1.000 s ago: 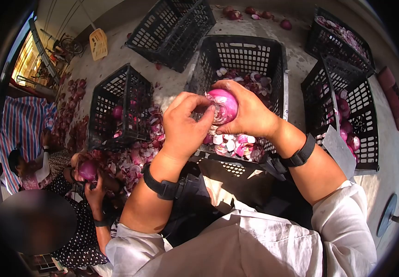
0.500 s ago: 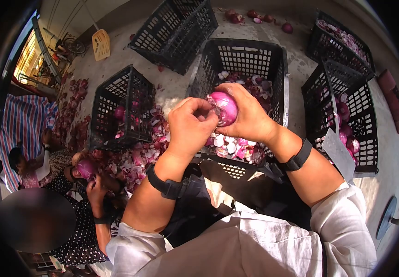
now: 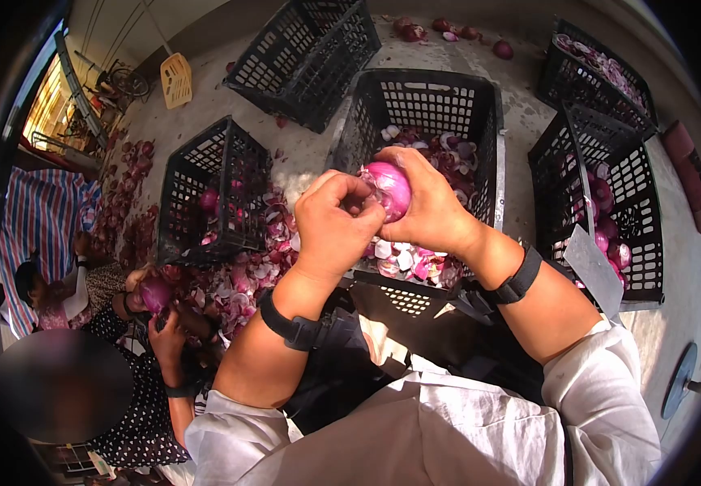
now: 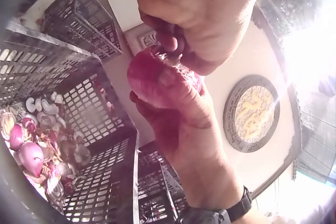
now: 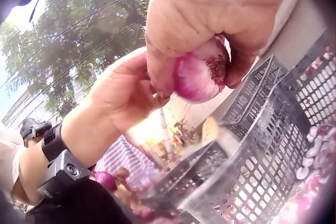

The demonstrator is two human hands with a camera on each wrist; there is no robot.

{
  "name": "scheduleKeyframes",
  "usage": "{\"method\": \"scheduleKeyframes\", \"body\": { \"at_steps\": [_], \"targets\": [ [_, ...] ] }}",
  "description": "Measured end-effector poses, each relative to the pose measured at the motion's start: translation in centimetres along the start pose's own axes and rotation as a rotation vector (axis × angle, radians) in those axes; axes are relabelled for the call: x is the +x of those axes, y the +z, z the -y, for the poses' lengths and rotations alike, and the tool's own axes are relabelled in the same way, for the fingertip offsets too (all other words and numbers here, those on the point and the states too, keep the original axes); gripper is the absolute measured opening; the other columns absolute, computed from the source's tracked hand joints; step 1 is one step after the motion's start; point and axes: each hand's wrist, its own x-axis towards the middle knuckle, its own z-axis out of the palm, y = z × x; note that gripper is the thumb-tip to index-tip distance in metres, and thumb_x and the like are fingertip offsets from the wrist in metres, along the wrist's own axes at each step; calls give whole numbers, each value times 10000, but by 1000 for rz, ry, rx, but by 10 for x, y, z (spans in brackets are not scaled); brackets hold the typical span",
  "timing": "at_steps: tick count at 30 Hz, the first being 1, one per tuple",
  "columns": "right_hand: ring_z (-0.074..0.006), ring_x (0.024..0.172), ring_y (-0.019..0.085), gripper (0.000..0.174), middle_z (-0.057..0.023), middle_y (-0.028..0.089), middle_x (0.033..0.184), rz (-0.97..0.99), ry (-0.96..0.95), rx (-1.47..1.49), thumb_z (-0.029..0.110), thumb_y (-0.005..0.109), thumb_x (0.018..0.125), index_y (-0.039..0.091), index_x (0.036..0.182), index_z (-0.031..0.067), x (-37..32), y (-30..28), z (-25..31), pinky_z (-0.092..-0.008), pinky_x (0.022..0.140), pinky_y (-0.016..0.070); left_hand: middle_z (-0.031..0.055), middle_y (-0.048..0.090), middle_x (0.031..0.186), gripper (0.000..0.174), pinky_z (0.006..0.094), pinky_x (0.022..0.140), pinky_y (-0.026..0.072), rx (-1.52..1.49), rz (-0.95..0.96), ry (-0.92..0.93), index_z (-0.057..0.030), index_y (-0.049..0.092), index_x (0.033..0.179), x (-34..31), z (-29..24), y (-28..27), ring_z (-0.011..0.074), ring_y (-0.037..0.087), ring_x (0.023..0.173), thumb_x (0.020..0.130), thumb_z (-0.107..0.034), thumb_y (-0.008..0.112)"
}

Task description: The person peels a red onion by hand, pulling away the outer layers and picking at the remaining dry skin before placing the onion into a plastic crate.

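A red onion (image 3: 389,192), shiny magenta-purple, is held up over a black crate (image 3: 496,154). My right hand (image 3: 427,202) grips it from the side, its thumb and fingers wrapped round the bulb. At the onion's near end my left hand (image 3: 330,223) has curled fingers and thumb, pinching at dry skin (image 4: 170,56) there. In the right wrist view the onion's brown root end (image 5: 216,69) faces out past the right hand's fingers. Pale and purple onion peels (image 3: 407,257) fill the bottom of the crate beneath both hands.
More black crates stand around: one at left (image 3: 174,194), one behind (image 3: 302,73), and one with whole onions (image 3: 650,219) at right. Loose peels (image 3: 241,283) cover the floor at left. Beside me another person holds an onion (image 3: 156,294).
The hands stay over the crate. The left fingers shift slightly at the onion's end, and the onion turns a little in the right hand's grip.
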Motion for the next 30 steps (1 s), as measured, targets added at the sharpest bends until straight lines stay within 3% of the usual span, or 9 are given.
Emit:
{"method": "scheduleKeyframes", "body": {
  "at_steps": [11, 14, 17, 19, 21, 24, 30],
  "targets": [
    [-383, 1058, 557, 773, -197, 525, 1144, -57, 18, -66, 103, 776, 534, 458, 1233, 6, -3, 8, 0, -399, 923, 478, 52, 588, 698, 87, 234, 570, 446, 10, 9, -4, 13, 620, 729, -1, -2, 0, 101, 540, 608, 653, 10, 663],
    [-392, 1063, 555, 762, -216, 530, 1157, -72, 69, -79, 126, 788, 554, 460, 1229, -6, -3, 9, 0, -411, 927, 471, 66, 590, 677, 109, 274, 530, 476, -19, -18, -19, -13, 614, 699, -1, -1, 3, 147, 580, 573, 616, -16, 684],
    [-394, 1072, 554, 759, -231, 542, 1160, -125, 158, -97, 164, 811, 575, 462, 1225, -17, 1, 12, -11, -412, 929, 465, 57, 591, 717, 101, 246, 578, 457, -51, 122, 71, 6, 614, 720, -14, -17, 9, 116, 549, 609, 638, 28, 669],
    [-395, 1078, 553, 763, -238, 552, 1156, -135, 233, -71, 190, 826, 585, 465, 1223, -22, 5, 7, -17, -407, 933, 461, 90, 633, 769, 107, 278, 613, 488, -165, 240, 246, 1, 631, 734, -15, -18, 12, 182, 613, 676, 653, 37, 691],
    [-379, 1093, 558, 789, -227, 567, 1146, -142, 269, 10, 223, 849, 572, 471, 1226, -7, 5, 4, -20, -396, 942, 455, 99, 644, 788, 86, 294, 651, 500, -272, 416, 298, 1, 645, 749, -14, -18, 11, 206, 631, 723, 691, 20, 706],
    [-342, 1092, 573, 813, -216, 573, 1156, -129, 275, 67, 241, 865, 553, 474, 1227, 9, 5, -2, -21, -387, 952, 448, 107, 643, 793, 79, 302, 680, 505, -257, 459, 355, 2, 659, 790, -15, -12, 9, 221, 634, 746, 726, 1, 704],
    [-280, 1072, 577, 819, -184, 576, 1144, -108, 197, 162, 261, 877, 563, 469, 1231, 16, 4, -6, -17, -356, 947, 449, 118, 648, 816, 114, 308, 709, 504, -201, 233, 275, 13, 661, 852, -8, -10, -6, 238, 638, 763, 739, 12, 643]
  ]
}}
